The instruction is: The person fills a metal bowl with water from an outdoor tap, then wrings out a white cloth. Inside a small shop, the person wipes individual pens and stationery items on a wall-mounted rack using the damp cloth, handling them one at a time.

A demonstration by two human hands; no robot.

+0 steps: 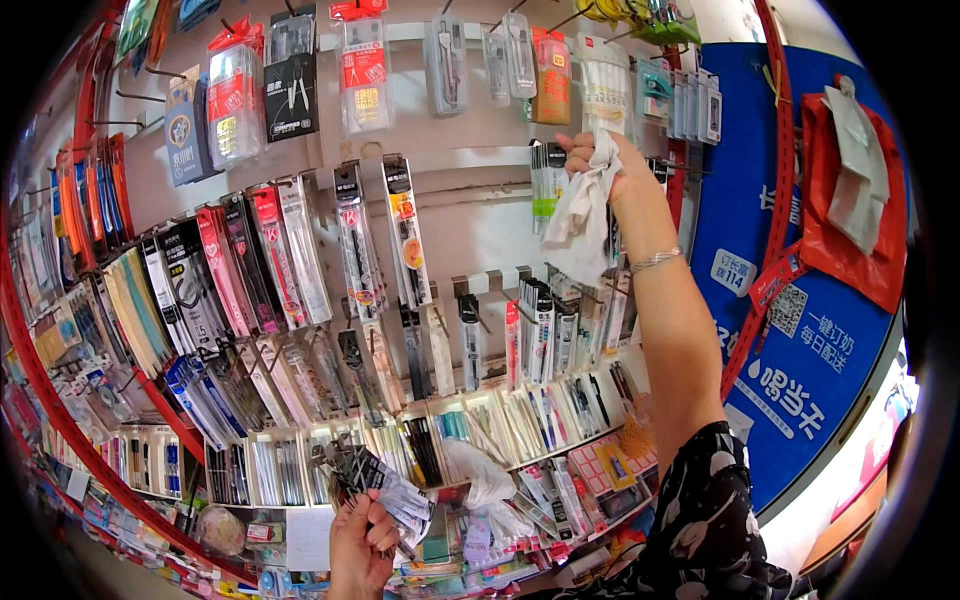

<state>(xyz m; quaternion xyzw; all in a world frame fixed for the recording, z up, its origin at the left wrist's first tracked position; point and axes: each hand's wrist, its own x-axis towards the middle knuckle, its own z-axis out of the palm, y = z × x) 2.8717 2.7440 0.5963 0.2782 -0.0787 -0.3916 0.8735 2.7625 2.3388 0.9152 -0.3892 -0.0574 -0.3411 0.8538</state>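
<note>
My right hand [600, 161] is raised to the upper rows of the display and grips a crumpled white cloth [581, 225]. The cloth hangs down below my fingers in front of hanging pen packets [549, 184], partly hiding them. Lower down, my left hand [365, 536] is closed around a bunch of packaged pens or refills [386, 487], fanned out to the right. Just above my right hand hangs a packet of white pens [606, 82]. Behind the left hand's bunch stand pens in white compartments [277, 472].
Metal hooks hold compass packs [291, 82] and pen packets [405, 232] on the wall. Red slotted uprights [780, 120] frame the shelves. A blue panel [817, 360] with writing stands at right, a red bag [862, 225] hanging before it. A clear plastic bag [480, 472] lies on the lower shelf.
</note>
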